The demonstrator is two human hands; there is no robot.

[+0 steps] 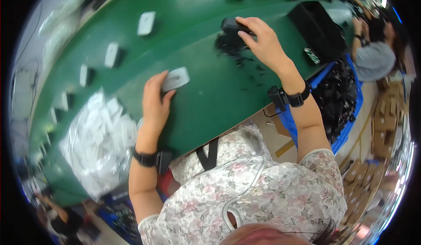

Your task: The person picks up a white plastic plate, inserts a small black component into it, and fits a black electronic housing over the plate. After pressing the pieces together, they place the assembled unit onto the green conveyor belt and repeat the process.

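Observation:
My left hand (156,96) grips a white rounded-rectangular plastic piece (176,79) by its left end, over the green table. A grey oval shape shows on its upper face. Farther right, my right hand (263,39) is closed round a small black block-shaped part (231,25), with thumb and fingers at its right end. Directly beneath that part lies a pile of small black pieces (230,46), some strewn toward the table's near edge. The underside of the black part is hidden.
White boxy units (146,23) stand in a curved row along the left. A clear bag of white parts (98,144) lies near left. At right are a black bin (313,28) and a blue-lined container (335,100) of black pieces. Other people (375,56) work at both ends.

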